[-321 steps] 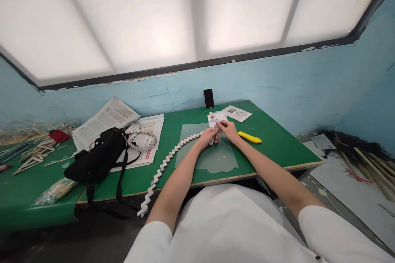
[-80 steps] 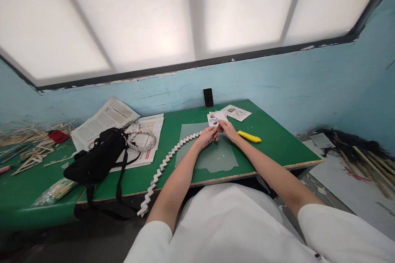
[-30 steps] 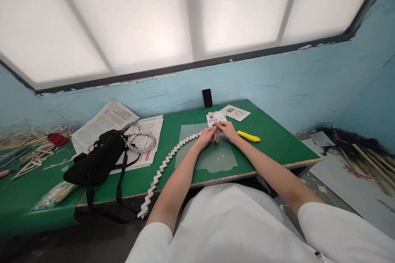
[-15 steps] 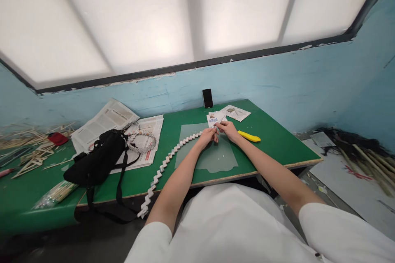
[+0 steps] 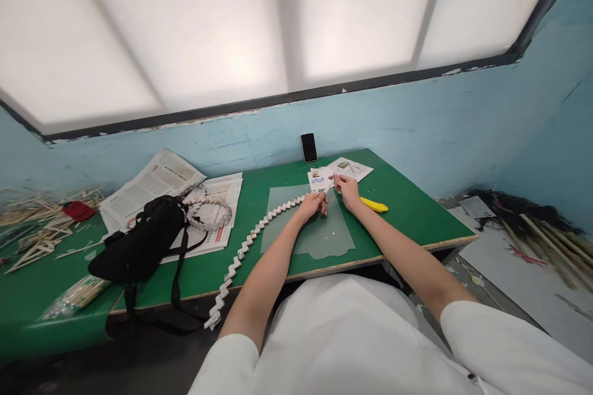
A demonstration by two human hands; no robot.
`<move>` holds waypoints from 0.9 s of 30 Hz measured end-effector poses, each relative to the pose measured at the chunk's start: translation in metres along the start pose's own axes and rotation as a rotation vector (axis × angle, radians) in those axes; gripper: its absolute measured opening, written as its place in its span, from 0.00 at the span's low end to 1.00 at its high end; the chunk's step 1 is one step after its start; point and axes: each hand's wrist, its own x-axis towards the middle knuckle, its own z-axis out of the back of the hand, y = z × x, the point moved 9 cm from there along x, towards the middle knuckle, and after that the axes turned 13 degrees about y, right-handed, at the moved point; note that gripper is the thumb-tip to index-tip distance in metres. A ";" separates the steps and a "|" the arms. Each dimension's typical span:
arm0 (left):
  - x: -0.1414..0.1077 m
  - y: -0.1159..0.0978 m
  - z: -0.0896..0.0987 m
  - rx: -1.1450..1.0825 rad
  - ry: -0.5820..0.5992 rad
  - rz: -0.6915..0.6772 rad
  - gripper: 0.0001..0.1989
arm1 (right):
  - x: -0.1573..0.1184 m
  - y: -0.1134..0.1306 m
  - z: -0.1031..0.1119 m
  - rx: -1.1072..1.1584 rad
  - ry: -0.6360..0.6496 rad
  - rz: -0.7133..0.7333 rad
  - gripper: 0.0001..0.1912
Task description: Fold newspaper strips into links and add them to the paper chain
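Observation:
A zigzag chain of folded paper runs from my left hand down to the left, past the table's front edge. The fingers of that hand are closed around the chain's upper end. My right hand, a little farther right, pinches a thin white paper strip that stretches between the two hands. Under them lies a translucent mat. A yellow-handled tool rests beside my right wrist, partly hidden by it. Just beyond the hands are a printed paper piece and another sheet.
A phone leans on the wall at the back of the green table. To the left lie a black bag, newspapers, a coiled paper chain, bagged sticks and thin wooden sticks. Poles lie on the floor at right.
My right hand has moved a little right and away from my left hand, and the white strip now shows between them. The left hand keeps its hold on the chain.

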 end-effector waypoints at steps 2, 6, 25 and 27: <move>-0.002 -0.001 0.000 0.014 -0.003 0.001 0.24 | 0.000 -0.001 0.001 -0.002 -0.007 0.000 0.28; -0.004 -0.003 -0.001 0.018 -0.002 -0.009 0.23 | 0.000 0.001 0.001 0.007 -0.021 0.006 0.28; -0.004 0.003 0.007 0.021 -0.036 0.009 0.23 | -0.007 0.006 -0.024 -0.155 0.146 -0.019 0.27; -0.003 0.004 0.008 0.027 -0.037 0.001 0.23 | -0.008 0.005 -0.030 -0.158 0.171 -0.022 0.27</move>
